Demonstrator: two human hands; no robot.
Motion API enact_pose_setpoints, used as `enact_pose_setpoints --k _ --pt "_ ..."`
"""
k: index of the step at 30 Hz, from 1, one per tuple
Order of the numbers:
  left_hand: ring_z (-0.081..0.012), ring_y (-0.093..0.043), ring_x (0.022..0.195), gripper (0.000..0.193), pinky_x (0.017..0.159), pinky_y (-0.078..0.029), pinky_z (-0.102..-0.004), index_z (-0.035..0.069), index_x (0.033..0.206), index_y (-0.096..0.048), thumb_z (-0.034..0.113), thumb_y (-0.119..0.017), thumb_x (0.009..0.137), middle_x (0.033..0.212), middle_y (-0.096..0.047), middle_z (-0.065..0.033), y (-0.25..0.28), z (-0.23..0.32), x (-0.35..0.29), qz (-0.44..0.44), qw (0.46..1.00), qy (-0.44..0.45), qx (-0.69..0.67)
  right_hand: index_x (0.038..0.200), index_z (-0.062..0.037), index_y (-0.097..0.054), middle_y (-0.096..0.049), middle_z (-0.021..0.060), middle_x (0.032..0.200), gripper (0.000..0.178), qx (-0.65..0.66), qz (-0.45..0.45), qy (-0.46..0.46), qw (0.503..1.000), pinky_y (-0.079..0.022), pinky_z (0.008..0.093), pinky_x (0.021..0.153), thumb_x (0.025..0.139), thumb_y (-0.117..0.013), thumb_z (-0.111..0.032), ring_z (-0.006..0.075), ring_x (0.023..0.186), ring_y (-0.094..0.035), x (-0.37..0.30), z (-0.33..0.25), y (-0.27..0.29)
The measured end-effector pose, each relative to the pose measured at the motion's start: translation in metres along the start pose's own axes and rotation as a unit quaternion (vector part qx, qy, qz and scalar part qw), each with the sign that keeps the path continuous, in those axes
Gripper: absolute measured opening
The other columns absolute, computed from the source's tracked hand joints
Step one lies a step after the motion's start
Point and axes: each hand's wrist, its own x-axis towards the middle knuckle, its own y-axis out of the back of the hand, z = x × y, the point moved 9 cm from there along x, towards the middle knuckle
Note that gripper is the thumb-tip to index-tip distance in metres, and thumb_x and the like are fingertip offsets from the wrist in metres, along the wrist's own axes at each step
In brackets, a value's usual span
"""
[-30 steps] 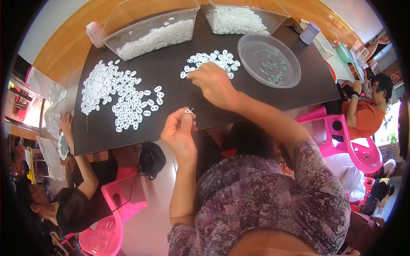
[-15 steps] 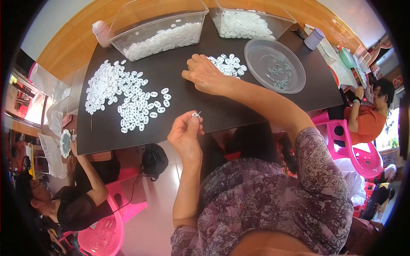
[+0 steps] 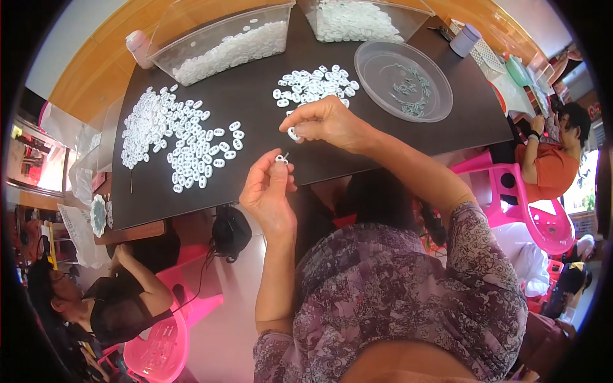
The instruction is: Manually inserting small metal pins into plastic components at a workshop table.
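At the dark table (image 3: 249, 89): from where I stood, a person was working white pieces with two bare hands.
Seated co-worker (image 3: 115, 313): in black, off the table's left end.
Large white pile (image 3: 150, 124): two-holed oval pieces spread over the table's left part.
Pink-topped bottle (image 3: 138, 49): upright at the table's far left.
First clear box (image 3: 204, 47): along the table's far edge, part full of white pieces.
Left hand (image 3: 269, 193): at the table's near edge, thumb and forefinger pinching a small white looped piece (image 3: 281, 159), a thin pin jutting out.
Right hand (image 3: 335, 127): above the table, pinching one white oval piece (image 3: 294, 133), apart from the left.
Smaller white pile (image 3: 313, 84): mid-table.
Second clear box (image 3: 414, 20): at the table's far edge, holding white pieces.
Round clear tray (image 3: 378, 78): on the table's right part, with small grey-green bits (image 3: 412, 89).
Lavender container (image 3: 465, 40): at the table's far right.
Person in orange (image 3: 549, 156): seated beyond the table's right end.
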Motion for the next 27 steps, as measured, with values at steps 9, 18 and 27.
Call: enact_pose_setpoints --k 9,18,27 --pt "-0.0091 -0.056 0.061 0.015 0.05 -0.044 -0.0185 -0.005 0.097 -0.06 0.002 -0.059 0.084 0.077 -0.062 -0.0091 -0.008 0.0 -0.008 -0.019 0.999 0.019 0.019 0.094 0.0011 -0.066 -0.063 0.0024 0.081 0.015 0.062 -0.007 -0.055 0.997 -0.046 0.021 0.067 0.083 -0.061 -0.008 0.0066 0.073 -0.057 -0.025 0.004 -0.002" --pt "-0.0073 -0.056 0.061 0.013 0.049 -0.043 -0.0171 -0.004 0.095 -0.061 0.003 -0.059 0.084 0.075 -0.062 -0.0069 -0.01 -0.002 -0.012 -0.021 0.999 0.024 0.041 0.093 0.0012 -0.066 -0.064 0.0027 0.081 0.013 0.029 0.006 -0.036 0.999 -0.047 0.0213 0.069 0.083 -0.06 -0.004 0.0068 0.074 -0.057 -0.029 0.003 -0.005" --pt "-0.0054 -0.055 0.062 0.011 0.05 -0.042 -0.0158 -0.002 0.094 -0.061 0.004 -0.058 0.085 0.075 -0.062 -0.0047 -0.008 -0.004 -0.012 -0.022 0.999 0.018 0.047 0.093 0.0017 -0.066 -0.065 0.0037 0.081 0.013 -0.001 0.008 -0.012 1.0 -0.048 0.0224 0.071 0.082 -0.06 -0.004 0.0076 0.076 -0.059 -0.029 0.002 -0.012"
